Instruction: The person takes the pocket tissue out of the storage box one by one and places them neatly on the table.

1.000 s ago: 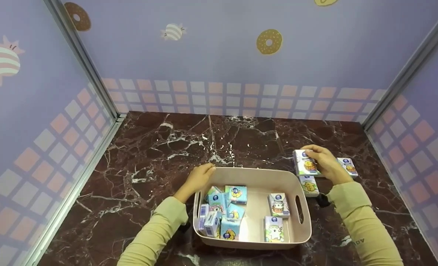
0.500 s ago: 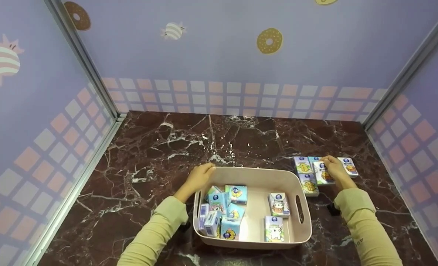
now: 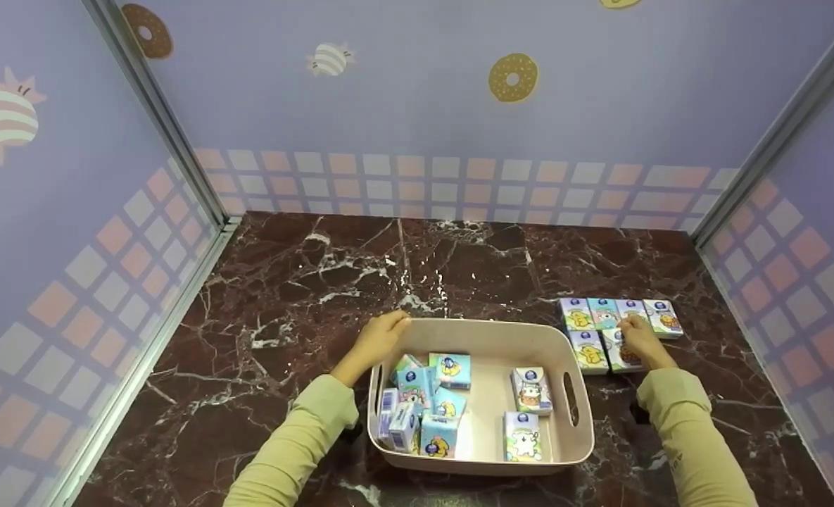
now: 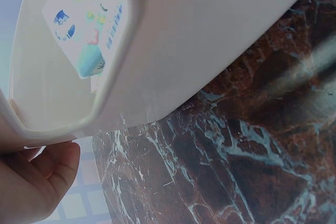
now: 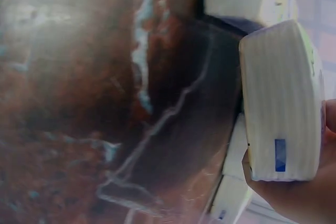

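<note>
My left hand grips the far left corner of a beige plastic bin, its fingers curled at the rim. Inside, several tissue packs lie heaped at the left, and two white-fronted packs lie at the right. My right hand holds a tissue pack with a brown cartoon print, fingers and thumb at its sides. That pack stands in the front row, beside a yellow-printed pack. In the right wrist view its folded layers face the camera.
Behind the held pack runs a row of several tissue packs, ending at a white pack on the right. The dark red marble surface is bounded by lilac walls at the back and both sides.
My right hand has carried the tissue pack from above the row's left end rightward and down into the front row. The left hand and the bin have stayed where they were.
</note>
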`<state>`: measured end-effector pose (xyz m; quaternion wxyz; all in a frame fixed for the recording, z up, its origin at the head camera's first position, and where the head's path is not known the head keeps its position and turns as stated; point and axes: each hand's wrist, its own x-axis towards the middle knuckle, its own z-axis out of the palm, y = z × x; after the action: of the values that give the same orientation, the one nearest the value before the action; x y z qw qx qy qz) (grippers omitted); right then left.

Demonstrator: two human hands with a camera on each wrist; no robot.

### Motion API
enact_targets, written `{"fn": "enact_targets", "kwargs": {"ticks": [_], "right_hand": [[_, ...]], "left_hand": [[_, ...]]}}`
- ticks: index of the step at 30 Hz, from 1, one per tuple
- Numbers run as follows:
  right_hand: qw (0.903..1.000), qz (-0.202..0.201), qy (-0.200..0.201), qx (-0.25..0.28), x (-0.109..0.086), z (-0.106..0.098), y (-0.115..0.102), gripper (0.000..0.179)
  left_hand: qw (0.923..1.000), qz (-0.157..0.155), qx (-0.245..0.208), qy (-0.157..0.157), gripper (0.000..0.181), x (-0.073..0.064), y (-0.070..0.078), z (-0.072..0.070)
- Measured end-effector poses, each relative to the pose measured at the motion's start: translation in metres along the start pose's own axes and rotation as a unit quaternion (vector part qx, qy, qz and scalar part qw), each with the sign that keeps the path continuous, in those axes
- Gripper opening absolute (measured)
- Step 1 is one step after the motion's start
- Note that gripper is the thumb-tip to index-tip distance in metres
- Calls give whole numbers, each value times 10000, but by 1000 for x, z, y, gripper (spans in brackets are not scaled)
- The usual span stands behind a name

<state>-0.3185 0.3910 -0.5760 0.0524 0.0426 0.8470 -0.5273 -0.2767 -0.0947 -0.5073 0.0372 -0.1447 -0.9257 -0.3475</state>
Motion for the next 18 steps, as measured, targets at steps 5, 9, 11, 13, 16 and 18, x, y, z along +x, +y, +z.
{"fn": "enact_targets", "kwargs": {"ticks": [5,9,11,13,16,18], "right_hand": [[9979,596,-76,-248,-21,8,-26,17],[9967,804,-113,58,-28,10,-34,23],[9963,858,5,-78,-29,10,-35,30],[9958,833,129,-371,-31,9,-37,33],[9930,928,108,-718,-32,6,-40,32],[9906,1030,9,-900,-31,3,-40,24]], "left_hand": [[10000,-14,-53,-18,20,-1,1,0],[10000,6,-59,-32,20,-1,1,-1],[10000,17,-52,-25,20,-1,1,-1],[10000,34,-38,-13,20,0,0,0],[10000,9,-52,-22,20,0,-1,0],[10000,9,-54,-26,20,0,-2,1]]}}
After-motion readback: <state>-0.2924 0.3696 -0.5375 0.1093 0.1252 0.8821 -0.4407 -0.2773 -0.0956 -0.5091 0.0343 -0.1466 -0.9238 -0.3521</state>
